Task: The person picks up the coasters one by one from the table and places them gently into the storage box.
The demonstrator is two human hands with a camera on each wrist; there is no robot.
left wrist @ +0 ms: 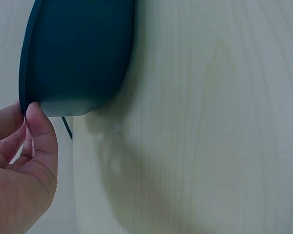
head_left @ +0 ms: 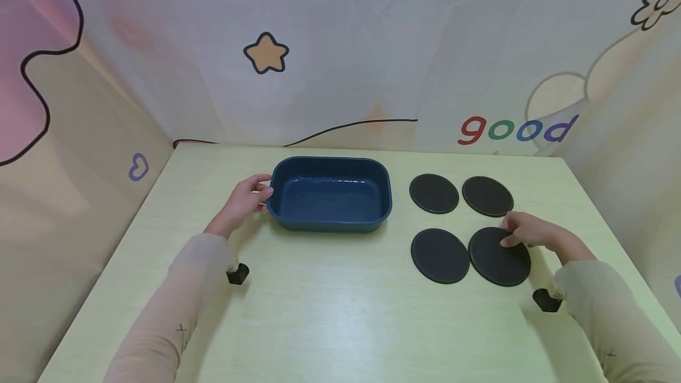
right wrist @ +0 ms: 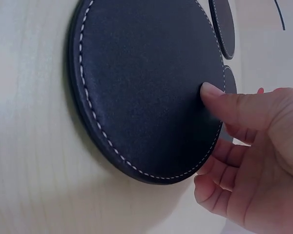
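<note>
A dark blue rectangular baking dish [head_left: 330,194] with rounded corners stands near the back of the table, left of several round black coasters. My left hand [head_left: 247,197] pinches the dish's left rim between thumb and fingers; in the left wrist view the thumb [left wrist: 39,122] presses against the outer wall [left wrist: 78,58]. On the right, my right hand [head_left: 532,232] grips the right edge of the front right coaster [head_left: 500,259]. Its thumb [right wrist: 224,100] lies on top, the other fingers at and below the edge. White stitching runs round this coaster [right wrist: 146,87], which looks slightly raised.
Beside the held coaster lies another coaster [head_left: 440,256]. Behind them are the back left coaster [head_left: 434,194] and the back right coaster [head_left: 487,196]. A printed cloth [head_left: 340,64] hangs along the back and sides of the pale wooden table [head_left: 340,306].
</note>
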